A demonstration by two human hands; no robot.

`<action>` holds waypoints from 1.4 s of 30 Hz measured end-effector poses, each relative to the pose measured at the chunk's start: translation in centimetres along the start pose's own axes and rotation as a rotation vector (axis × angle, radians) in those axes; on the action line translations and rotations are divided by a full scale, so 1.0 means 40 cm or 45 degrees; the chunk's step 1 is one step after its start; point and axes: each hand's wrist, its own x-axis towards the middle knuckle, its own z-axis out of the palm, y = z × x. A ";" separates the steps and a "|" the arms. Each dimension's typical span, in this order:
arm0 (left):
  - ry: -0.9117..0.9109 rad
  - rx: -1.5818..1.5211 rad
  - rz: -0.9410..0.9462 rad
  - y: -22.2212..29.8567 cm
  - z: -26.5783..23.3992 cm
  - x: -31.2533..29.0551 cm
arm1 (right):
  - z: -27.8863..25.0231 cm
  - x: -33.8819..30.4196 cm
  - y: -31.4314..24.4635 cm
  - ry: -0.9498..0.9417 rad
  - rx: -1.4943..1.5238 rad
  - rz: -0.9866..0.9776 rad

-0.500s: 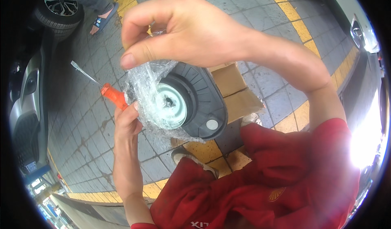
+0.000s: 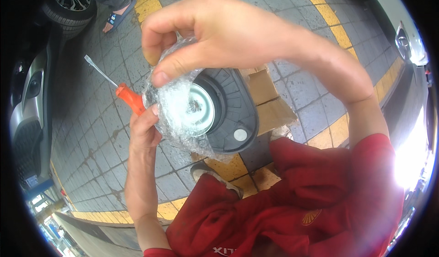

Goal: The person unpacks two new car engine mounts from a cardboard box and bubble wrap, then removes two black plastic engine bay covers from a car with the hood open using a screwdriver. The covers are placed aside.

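right hand (image 2: 215,33) now lower, pinching clear bubble wrap (image 2: 171,106) back off the round black mount (image 2: 233,115), left hand (image 2: 144,129) clamped on orange screwdriver (image 2: 129,98) beside it.

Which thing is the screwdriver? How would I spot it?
Look at the grey paved floor on the left. Over it, the left hand holds a screwdriver beside the black round part. It's the only thing with an orange handle and thin metal shaft.

clear bubble wrap (image 2: 171,115), brown cardboard box (image 2: 270,104)
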 end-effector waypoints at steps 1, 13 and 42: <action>-0.028 -0.016 -0.004 0.003 -0.002 0.000 | -0.006 -0.004 -0.003 -0.014 -0.045 -0.029; 0.042 0.182 -0.008 0.013 0.060 0.004 | 0.004 0.023 -0.078 -0.402 -0.197 0.155; 0.062 0.232 0.013 0.005 0.067 -0.015 | 0.024 0.016 -0.084 -0.269 -0.130 0.055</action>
